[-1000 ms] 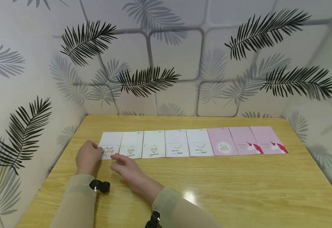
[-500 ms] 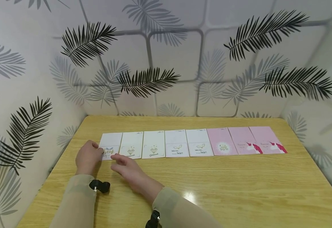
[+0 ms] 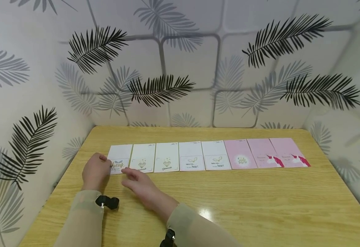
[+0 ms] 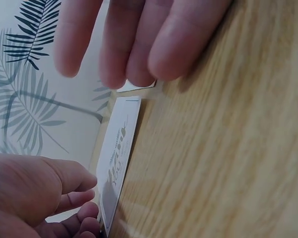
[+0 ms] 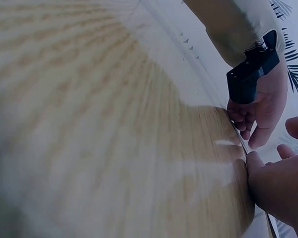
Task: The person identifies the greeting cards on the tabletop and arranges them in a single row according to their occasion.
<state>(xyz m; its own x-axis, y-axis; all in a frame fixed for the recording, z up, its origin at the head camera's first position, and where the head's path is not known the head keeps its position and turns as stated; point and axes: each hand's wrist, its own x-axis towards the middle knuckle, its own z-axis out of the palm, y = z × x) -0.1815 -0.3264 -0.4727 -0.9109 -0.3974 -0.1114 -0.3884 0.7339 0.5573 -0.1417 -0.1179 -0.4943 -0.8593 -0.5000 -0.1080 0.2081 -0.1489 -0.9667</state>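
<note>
A white "Thank you" card [image 3: 119, 159] lies flat at the left end of a row of cards. My left hand [image 3: 95, 171] is at its left edge, fingers curled, pinching that edge between thumb and fingertips. In the left wrist view, the left hand [image 4: 35, 193] has its thumb and fingertips at the card's [image 4: 118, 153] end. My right hand [image 3: 143, 185] hovers low by the card's lower right corner, fingers loosely extended, one fingertip touching or nearly touching it. In the right wrist view, the right hand [image 5: 283, 191] appears beside the left hand [image 5: 263, 106].
To the right lie two diamond cards [image 3: 167, 157], two white heart cards [image 3: 192, 156], a pink round-print card [image 3: 240, 154] and two pink unicorn cards [image 3: 265, 152], side by side. They rest on a wooden table [image 3: 245, 206] against a leaf-patterned backdrop [image 3: 192, 61].
Both hands stay almost in place by the "Thank you" card. The whole head view shifts very slightly downward; the cards keep their places in the row.
</note>
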